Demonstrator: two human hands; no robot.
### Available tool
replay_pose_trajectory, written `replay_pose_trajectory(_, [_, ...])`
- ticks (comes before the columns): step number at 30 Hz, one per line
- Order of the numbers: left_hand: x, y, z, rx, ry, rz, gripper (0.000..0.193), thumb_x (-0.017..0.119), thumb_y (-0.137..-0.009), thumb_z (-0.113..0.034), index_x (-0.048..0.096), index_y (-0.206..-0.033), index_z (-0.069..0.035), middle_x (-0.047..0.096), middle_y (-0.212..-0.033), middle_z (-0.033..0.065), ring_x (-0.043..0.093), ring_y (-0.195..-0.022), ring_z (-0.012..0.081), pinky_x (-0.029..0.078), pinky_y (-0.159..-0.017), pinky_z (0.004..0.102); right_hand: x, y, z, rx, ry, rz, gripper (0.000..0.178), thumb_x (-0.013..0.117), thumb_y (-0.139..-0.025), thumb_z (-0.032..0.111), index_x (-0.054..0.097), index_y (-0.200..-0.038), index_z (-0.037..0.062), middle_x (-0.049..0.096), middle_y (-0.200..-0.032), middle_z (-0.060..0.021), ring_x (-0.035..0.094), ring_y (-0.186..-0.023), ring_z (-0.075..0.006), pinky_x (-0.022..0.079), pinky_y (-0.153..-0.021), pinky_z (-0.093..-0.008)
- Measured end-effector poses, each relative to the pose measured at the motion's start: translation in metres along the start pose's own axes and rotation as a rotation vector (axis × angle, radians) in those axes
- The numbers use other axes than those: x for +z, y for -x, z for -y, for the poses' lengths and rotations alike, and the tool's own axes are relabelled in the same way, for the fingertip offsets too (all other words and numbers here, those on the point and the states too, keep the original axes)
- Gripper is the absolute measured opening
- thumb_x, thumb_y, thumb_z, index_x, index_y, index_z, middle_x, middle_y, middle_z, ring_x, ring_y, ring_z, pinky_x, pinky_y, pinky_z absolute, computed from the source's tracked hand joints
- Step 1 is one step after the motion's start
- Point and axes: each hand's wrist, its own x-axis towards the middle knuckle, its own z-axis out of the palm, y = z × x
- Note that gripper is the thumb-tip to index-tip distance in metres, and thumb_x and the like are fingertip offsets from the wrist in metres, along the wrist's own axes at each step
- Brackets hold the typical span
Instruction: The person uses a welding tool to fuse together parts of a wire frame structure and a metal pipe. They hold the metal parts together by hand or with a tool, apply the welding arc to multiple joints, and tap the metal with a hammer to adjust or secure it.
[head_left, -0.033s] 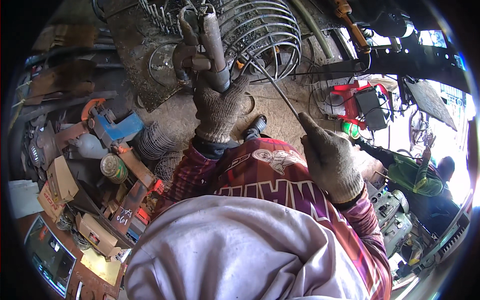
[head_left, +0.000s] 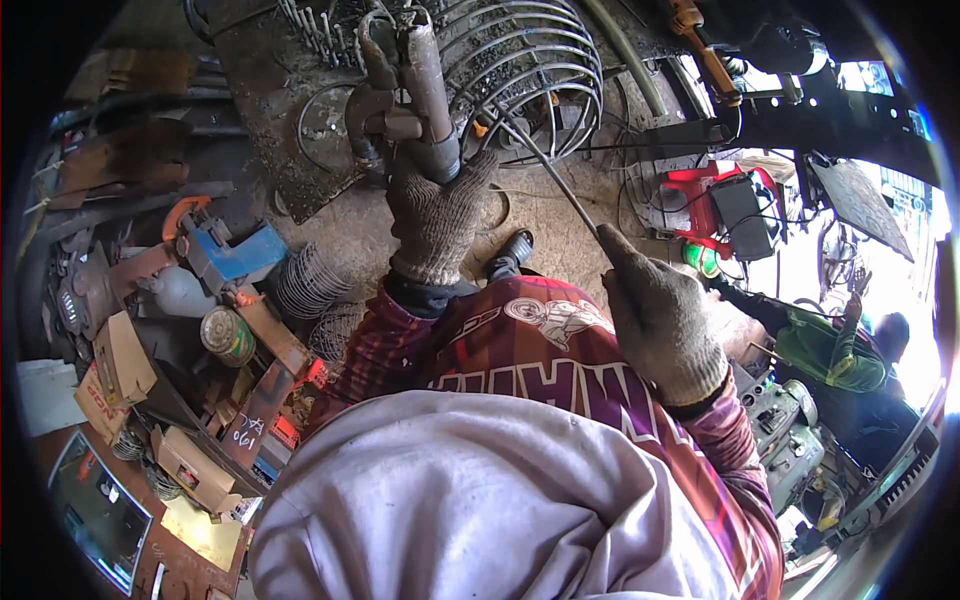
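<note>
My left hand (head_left: 438,215), in a knitted work glove, is wrapped around the lower end of a rusty metal pipe assembly (head_left: 428,85) made of thick tubes joined side by side. Its palm side and some of the fingers are hidden. In the same kind of glove, my right hand (head_left: 662,315) is closed on a thin metal rod (head_left: 560,180). This rod slants up and left toward a round cage of bent metal bars (head_left: 520,60) on the far side. Several upright metal pins (head_left: 318,35) stand on the dark, littered work surface (head_left: 250,70) left of the pipes.
Wire coils (head_left: 308,285), a blue metal part (head_left: 235,250) and cardboard boxes (head_left: 122,370) crowd the left. At right are a red plastic stool (head_left: 690,185), loose cables and a grey machine (head_left: 785,430). Another person in green (head_left: 835,350) is at far right. An orange power tool (head_left: 705,50) lies at upper right.
</note>
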Motion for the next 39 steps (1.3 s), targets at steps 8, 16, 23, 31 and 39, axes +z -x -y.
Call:
replay_pose_trajectory(8, [-0.004,0.001,0.005,-0.119,-0.043,0.078,0.062,0.091,-0.073,-0.036,0.062,-0.115,-0.001,0.068,-0.104,0.0104,0.066,-0.092,0.0220,0.053,-0.082,0.0376,0.002,0.002,-0.003,-0.005,-0.026,-0.018,0.046,0.057,-0.093,0.014,0.054,-0.138,0.0058,0.066,-0.081,-0.0201,0.067,-0.074,-0.0387,0.052,-0.066,-0.0485])
replay_pose_trajectory(16, [-0.004,-0.005,0.002,0.025,0.111,0.071,0.050,0.089,-0.074,-0.021,0.063,-0.113,-0.001,0.067,-0.101,0.0059,0.064,-0.091,0.0175,0.051,-0.083,0.0353,-0.011,0.004,0.012,0.000,-0.034,-0.010,0.044,0.058,-0.092,0.008,0.056,-0.135,0.0008,0.064,-0.080,-0.0229,0.065,-0.071,-0.0383,0.051,-0.065,-0.0428])
replay_pose_trajectory(23, [-0.007,-0.004,-0.011,-0.073,0.054,0.091,0.046,0.088,-0.075,-0.018,0.064,-0.111,-0.002,0.067,-0.100,0.0044,0.063,-0.089,0.0156,0.051,-0.082,0.0353,-0.013,0.005,0.015,-0.004,0.052,0.027,0.044,0.058,-0.091,0.005,0.056,-0.135,-0.0002,0.064,-0.080,-0.0237,0.066,-0.071,-0.0386,0.051,-0.065,-0.0443])
replay_pose_trajectory(31, [-0.011,-0.006,-0.009,-0.033,0.022,0.105,0.044,0.089,-0.075,-0.021,0.066,-0.108,-0.002,0.068,-0.099,0.0061,0.066,-0.089,0.0169,0.052,-0.081,0.0361,-0.027,0.007,0.014,0.076,-0.016,0.033,0.044,0.057,-0.093,0.014,0.055,-0.136,0.0048,0.066,-0.082,-0.0241,0.067,-0.076,-0.0426,0.052,-0.067,-0.0494])
replay_pose_trajectory(39, [-0.011,-0.009,-0.014,0.142,-0.104,0.069,0.047,0.090,-0.072,-0.026,0.068,-0.106,-0.001,0.070,-0.101,0.0119,0.068,-0.091,0.0238,0.053,-0.081,0.0370,-0.027,-0.001,0.010,0.059,-0.084,0.028,0.043,0.057,-0.093,0.012,0.056,-0.135,0.0034,0.066,-0.083,-0.0243,0.067,-0.078,-0.0425,0.052,-0.067,-0.0484])
